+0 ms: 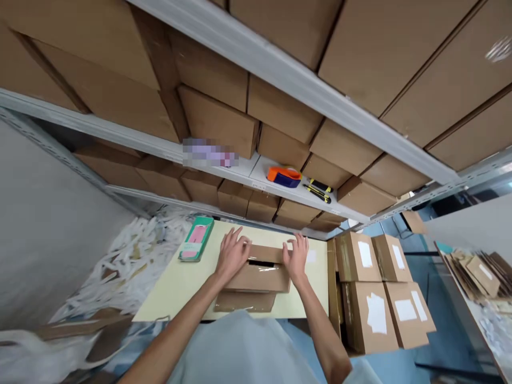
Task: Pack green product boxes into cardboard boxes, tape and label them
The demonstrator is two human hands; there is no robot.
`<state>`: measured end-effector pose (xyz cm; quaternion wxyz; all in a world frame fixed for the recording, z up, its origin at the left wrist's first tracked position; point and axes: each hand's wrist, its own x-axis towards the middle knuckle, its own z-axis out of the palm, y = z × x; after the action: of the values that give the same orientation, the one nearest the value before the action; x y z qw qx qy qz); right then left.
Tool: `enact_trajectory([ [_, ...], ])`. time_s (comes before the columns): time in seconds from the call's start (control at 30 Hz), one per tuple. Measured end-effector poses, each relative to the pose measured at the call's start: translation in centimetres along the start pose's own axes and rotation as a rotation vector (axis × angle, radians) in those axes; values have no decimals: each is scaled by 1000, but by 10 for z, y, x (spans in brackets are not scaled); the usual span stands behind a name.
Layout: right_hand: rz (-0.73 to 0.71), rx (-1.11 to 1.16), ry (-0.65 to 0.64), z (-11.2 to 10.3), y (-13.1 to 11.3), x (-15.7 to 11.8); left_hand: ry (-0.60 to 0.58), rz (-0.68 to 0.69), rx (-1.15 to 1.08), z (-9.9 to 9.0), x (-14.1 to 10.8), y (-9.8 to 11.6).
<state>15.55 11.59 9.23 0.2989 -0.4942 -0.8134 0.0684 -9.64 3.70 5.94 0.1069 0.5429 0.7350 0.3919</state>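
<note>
A brown cardboard box [256,278] lies on the pale yellow table [168,288], with a narrow dark gap showing near its far side. My left hand [234,253] is at the box's left end, thumb and forefinger curled together at the edge of the far flap. At the right end, my right hand [296,256] has its fingers bent against the same flap [266,253]. Shiny tape shows on the box. Nearer to me, another brown cardboard piece [250,302] lies partly under it. A green and pink package [197,239] sits at the table's far left.
Shelves of brown boxes [218,120] rise beyond the table. An orange and blue tape dispenser [284,176] and yellow-black cutters [318,193] lie on a shelf. Labelled boxes [372,314] stand at the right, and white scraps [128,266] are heaped at the left.
</note>
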Motion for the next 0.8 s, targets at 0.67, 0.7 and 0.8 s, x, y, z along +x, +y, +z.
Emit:
enact_trajectory([
  [0.67,-23,-302,-538,-46,-98,313,188,73,-297,-70,130,124],
  [0.7,-22,-268,-525,-46,-97,309,170,64,-313,-72,118,120],
  [0.8,-32,-156,-490,-44,-96,270,142,24,-383,-78,72,102],
])
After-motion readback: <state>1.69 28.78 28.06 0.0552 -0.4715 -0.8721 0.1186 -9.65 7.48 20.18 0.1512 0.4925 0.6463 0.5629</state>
